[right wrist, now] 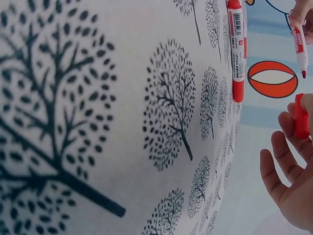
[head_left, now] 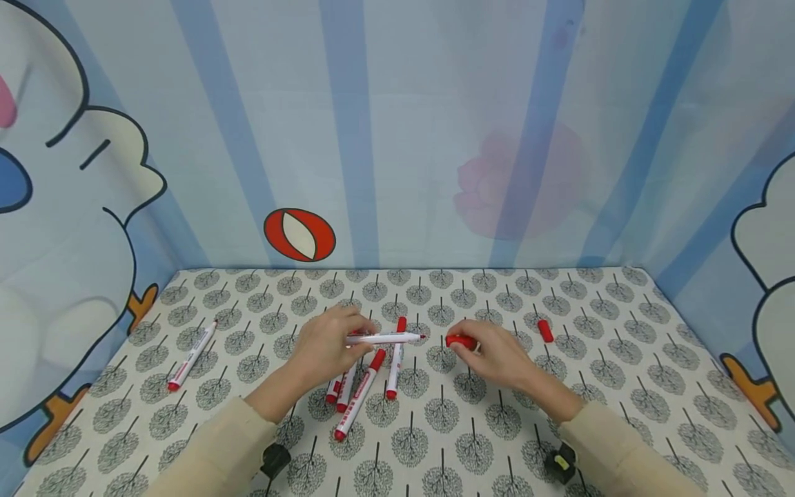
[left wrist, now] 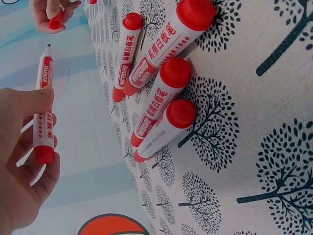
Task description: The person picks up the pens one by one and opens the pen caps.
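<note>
My left hand pinches an uncapped whiteboard marker, white with a red end, its nib pointing right. In the left wrist view the marker lies between thumb and fingers, its bare tip upward. Across a small gap, my right hand holds a red cap between thumb and fingers. The right wrist view shows this cap close to the nib but apart from it. Below the left hand, several capped red-and-white markers lie in a loose group, partly overlapping.
Farther left lies an uncapped marker with its nib pointing away. A loose red cap sits beyond the right hand. The tree-patterned cloth covers the table, which ends at a printed curtain behind.
</note>
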Motion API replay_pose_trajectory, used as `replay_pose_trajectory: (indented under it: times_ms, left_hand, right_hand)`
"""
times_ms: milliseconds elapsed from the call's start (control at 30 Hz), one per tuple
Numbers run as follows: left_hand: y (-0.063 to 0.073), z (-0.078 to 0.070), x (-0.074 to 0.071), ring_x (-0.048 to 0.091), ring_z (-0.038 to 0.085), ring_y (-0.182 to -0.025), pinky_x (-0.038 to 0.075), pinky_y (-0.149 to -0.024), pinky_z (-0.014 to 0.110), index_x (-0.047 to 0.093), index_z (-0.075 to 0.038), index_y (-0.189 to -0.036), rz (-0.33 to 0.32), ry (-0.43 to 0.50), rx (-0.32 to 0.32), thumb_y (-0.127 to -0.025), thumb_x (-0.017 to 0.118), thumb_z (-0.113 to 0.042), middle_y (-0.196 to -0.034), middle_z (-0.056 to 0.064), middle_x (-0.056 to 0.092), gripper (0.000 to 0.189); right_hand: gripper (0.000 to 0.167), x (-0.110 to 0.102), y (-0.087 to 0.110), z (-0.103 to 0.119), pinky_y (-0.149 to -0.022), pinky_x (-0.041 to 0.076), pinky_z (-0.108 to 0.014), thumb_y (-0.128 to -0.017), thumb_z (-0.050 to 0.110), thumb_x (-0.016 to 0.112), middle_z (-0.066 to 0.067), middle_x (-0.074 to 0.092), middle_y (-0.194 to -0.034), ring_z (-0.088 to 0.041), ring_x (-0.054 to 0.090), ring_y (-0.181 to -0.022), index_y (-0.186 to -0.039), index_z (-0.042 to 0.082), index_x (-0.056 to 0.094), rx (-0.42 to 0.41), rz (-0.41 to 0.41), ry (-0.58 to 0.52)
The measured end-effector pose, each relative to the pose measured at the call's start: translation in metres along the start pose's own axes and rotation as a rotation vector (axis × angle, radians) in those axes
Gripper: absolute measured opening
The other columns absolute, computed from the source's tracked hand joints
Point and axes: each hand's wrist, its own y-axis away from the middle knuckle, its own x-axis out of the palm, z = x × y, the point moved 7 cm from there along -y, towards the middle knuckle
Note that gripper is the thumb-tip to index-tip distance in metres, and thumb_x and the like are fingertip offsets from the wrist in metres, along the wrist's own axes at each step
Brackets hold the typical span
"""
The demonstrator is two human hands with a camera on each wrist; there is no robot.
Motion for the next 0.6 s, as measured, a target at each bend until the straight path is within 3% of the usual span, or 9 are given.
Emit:
replay_pose_trajectory:
  times_ms: [300, 600]
  left_hand:
    - [0.004, 0.006, 0.001, 0.052, 0.005, -0.076, 0.043, -0.059, 0.022, 0.071, -0.023, -0.091, 0.032, 0.008, -0.045, -0.071, 0.079, -0.02, -0.081, -0.013, 0.059, 0.022]
    - [0.009, 0.021, 0.002, 0.059, 0.007, -0.079, 0.046, -0.061, 0.024, 0.07, -0.024, -0.09, 0.044, 0.025, -0.104, -0.071, 0.078, -0.019, -0.093, -0.01, 0.064, 0.021]
  right_hand:
    - [0.016, -0.003, -0.001, 0.001, -0.065, 0.047, -0.019, -0.084, 0.018, 0.065, 0.006, 0.065, -0.086, -0.002, 0.055, -0.072, -0.099, 0.013, 0.066, 0.021, 0.015, 0.016]
    - [0.016, -0.004, 0.001, 0.002, -0.067, 0.048, -0.019, -0.084, 0.017, 0.065, 0.005, 0.066, -0.088, -0.003, 0.056, -0.074, -0.099, 0.012, 0.067, 0.004, 0.011, 0.048]
